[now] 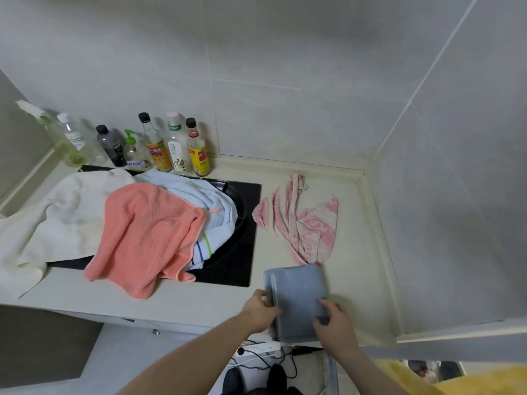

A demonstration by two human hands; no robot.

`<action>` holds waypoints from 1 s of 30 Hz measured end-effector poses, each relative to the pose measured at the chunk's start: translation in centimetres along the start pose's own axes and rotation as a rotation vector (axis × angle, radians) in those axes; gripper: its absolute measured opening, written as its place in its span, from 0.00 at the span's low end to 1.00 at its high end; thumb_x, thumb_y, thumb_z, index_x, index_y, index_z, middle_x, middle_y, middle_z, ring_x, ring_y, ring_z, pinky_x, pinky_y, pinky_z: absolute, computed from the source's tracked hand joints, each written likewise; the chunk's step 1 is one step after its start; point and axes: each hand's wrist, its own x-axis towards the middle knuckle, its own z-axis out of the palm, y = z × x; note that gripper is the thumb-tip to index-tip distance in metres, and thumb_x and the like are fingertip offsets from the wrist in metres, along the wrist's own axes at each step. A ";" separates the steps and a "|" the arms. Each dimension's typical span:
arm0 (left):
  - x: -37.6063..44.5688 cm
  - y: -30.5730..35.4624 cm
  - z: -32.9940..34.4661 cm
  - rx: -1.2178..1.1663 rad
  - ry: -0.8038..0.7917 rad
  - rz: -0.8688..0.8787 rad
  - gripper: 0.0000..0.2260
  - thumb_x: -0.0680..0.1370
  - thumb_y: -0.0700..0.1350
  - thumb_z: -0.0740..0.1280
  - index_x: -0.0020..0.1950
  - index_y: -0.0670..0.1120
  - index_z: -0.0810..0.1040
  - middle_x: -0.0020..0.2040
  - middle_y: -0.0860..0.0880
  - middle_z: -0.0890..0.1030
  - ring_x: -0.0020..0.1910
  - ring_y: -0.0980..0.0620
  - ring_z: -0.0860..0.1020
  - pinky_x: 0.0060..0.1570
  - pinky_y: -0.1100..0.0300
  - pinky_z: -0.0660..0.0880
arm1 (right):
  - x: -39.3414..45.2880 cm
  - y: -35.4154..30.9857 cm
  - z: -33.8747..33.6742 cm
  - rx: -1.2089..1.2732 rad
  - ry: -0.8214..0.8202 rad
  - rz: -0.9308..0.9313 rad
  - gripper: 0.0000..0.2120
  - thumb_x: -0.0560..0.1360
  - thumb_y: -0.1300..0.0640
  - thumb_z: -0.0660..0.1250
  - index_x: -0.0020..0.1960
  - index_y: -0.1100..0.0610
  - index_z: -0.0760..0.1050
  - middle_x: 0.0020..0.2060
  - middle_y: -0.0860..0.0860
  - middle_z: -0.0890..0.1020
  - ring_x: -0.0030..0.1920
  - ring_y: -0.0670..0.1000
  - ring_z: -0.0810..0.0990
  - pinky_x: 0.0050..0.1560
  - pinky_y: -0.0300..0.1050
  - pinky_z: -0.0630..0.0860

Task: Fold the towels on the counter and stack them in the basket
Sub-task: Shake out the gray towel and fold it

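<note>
At five o'clock on the pale stone counter [356,280], the folded grey-blue terry towel [296,292] hangs partly over the front edge, the left hand [258,310] grasping its left side and the right hand [335,323] its lower right corner. If either grip loosens, the fold may open and the towel may slide to the floor. No basket is visible, and the crumpled pink-and-white towel [299,220] at twelve o'clock is touching its far edge and may be dragged along.
</note>
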 end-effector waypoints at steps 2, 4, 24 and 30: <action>0.0 0.5 0.6 -0.126 0.020 -0.087 0.26 0.75 0.48 0.73 0.70 0.47 0.66 0.56 0.49 0.80 0.50 0.50 0.80 0.41 0.59 0.79 | 0.4 0.1 -0.1 -0.023 -0.040 -0.028 0.23 0.71 0.59 0.72 0.66 0.52 0.77 0.56 0.48 0.73 0.56 0.53 0.79 0.64 0.49 0.75; 0.1 0.6 1.4 -0.225 0.042 -0.140 0.25 0.76 0.48 0.74 0.67 0.45 0.68 0.56 0.45 0.79 0.50 0.48 0.81 0.41 0.57 0.80 | 0.8 0.4 -0.3 -0.030 -0.057 -0.055 0.23 0.70 0.59 0.71 0.65 0.52 0.78 0.56 0.48 0.74 0.56 0.52 0.80 0.63 0.48 0.76; -1.0 -1.0 4.0 -0.034 0.478 0.090 0.07 0.80 0.46 0.67 0.54 0.49 0.70 0.54 0.53 0.76 0.50 0.49 0.79 0.51 0.54 0.76 | 2.0 1.5 0.7 -0.264 -0.263 -0.434 0.26 0.71 0.55 0.67 0.70 0.48 0.76 0.65 0.41 0.70 0.65 0.46 0.71 0.67 0.32 0.64; -1.3 -1.3 4.0 0.749 0.189 0.435 0.22 0.78 0.48 0.61 0.72 0.52 0.69 0.72 0.51 0.67 0.69 0.47 0.67 0.67 0.51 0.69 | 1.9 1.9 0.6 -0.256 -0.208 -0.484 0.27 0.69 0.55 0.66 0.68 0.49 0.76 0.66 0.43 0.70 0.65 0.48 0.71 0.69 0.41 0.69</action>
